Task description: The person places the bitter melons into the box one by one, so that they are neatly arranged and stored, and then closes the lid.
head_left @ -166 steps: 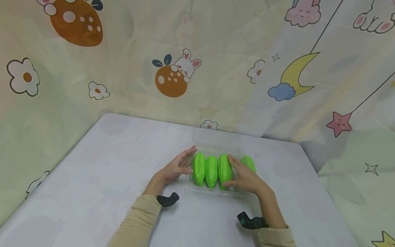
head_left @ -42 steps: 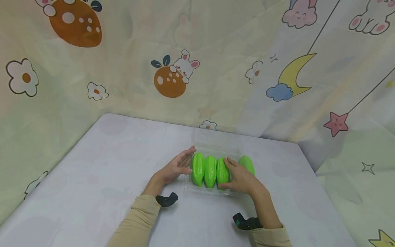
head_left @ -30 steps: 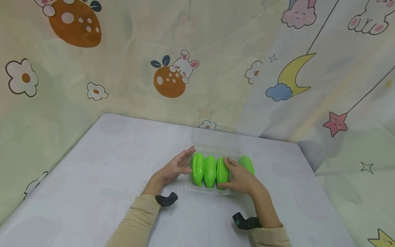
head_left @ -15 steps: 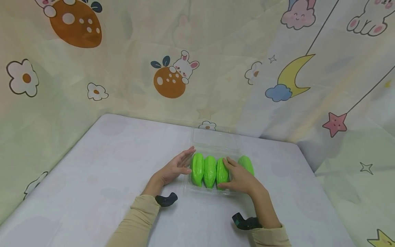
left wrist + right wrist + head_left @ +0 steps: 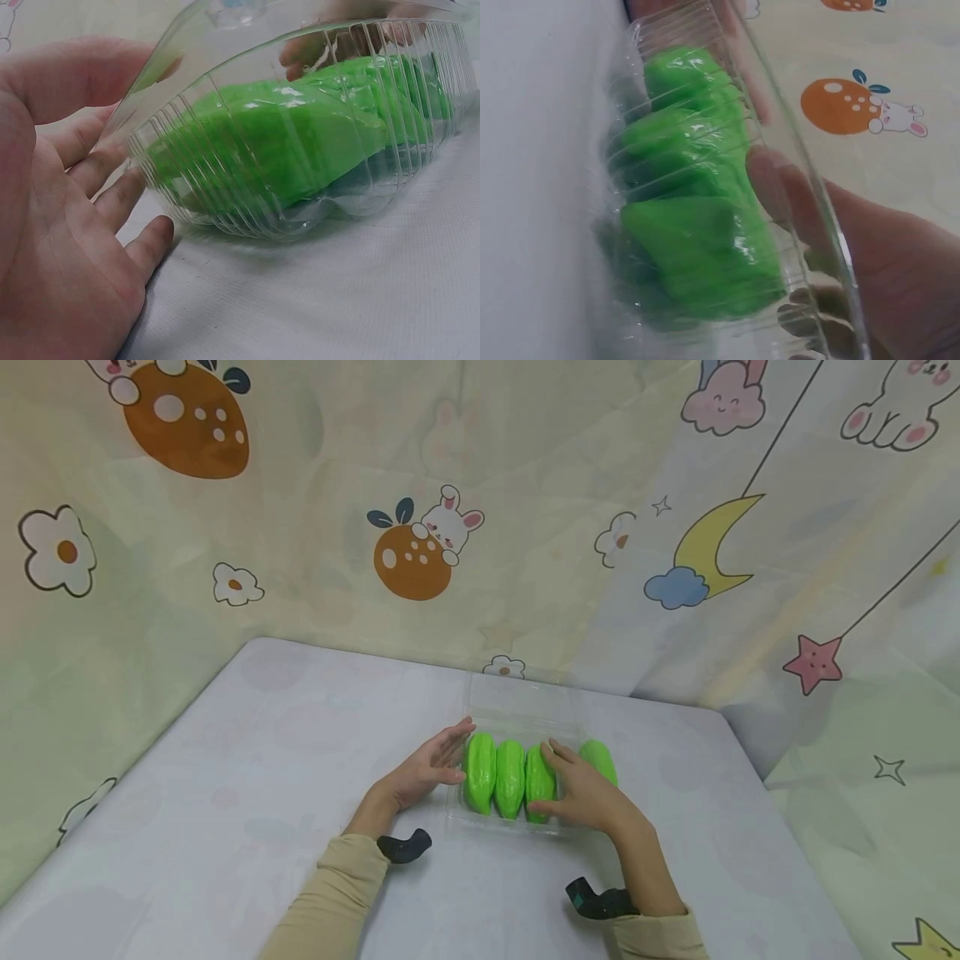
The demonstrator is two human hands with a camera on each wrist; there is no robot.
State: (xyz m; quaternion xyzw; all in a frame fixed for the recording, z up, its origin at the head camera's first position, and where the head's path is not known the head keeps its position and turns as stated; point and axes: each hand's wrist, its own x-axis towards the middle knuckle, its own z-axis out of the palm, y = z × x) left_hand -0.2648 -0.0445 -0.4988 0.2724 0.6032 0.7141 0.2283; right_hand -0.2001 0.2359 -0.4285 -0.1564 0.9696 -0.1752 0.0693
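The box [image 5: 517,827] sits on the table [image 5: 247,760] with its lid [image 5: 521,698] lying open behind it. Three green gourds [image 5: 510,779] lie side by side in the box; a fourth, the loose gourd [image 5: 599,760], is at its right side, partly hidden. The left hand [image 5: 420,775] is at the box's left wall, fingers loosely spread. The right hand [image 5: 588,793] spans the box's rightmost gourd, thumb and fingers apart; I cannot tell whether they grip it.
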